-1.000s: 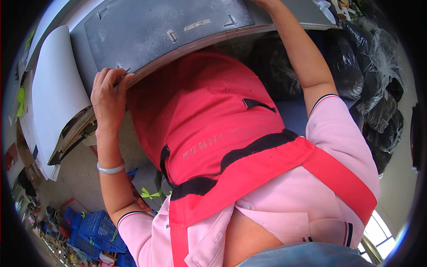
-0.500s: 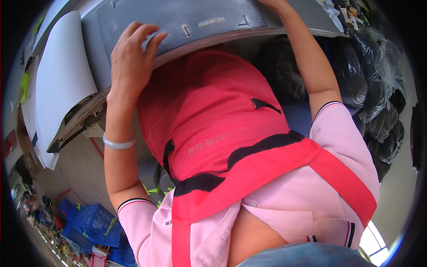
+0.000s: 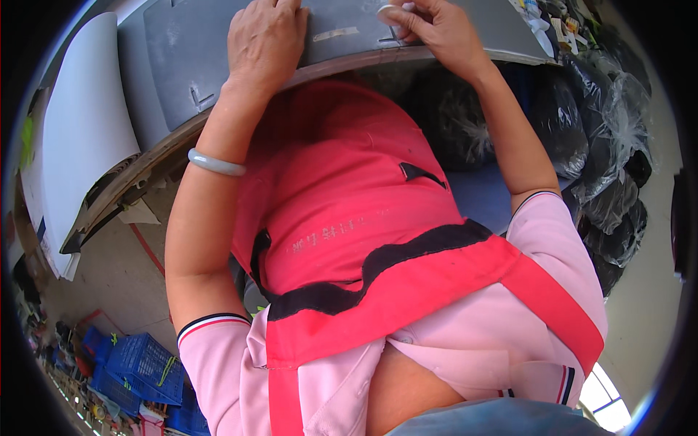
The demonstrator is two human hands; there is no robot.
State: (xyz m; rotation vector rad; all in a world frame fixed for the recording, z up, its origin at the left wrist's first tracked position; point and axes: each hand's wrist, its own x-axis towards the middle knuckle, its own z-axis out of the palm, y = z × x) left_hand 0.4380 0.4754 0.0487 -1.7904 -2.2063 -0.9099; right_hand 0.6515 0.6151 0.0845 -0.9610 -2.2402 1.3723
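- Where the picture's top edge cut off the grey table, the fingertips of the left hand were lost; it lay flat, fingers spread, holding nothing.
- The right hand pinched a small round pale object, too small to identify or orient.
- Half a second earlier, the left hand sat further left.

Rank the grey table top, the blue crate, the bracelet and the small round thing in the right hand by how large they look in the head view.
1. Grey table top, largest by far.
2. Blue crate, though it lies farther away, so its true size is unsure.
3. Bracelet on the left wrist.
4. Small round thing at the right hand's fingertips.
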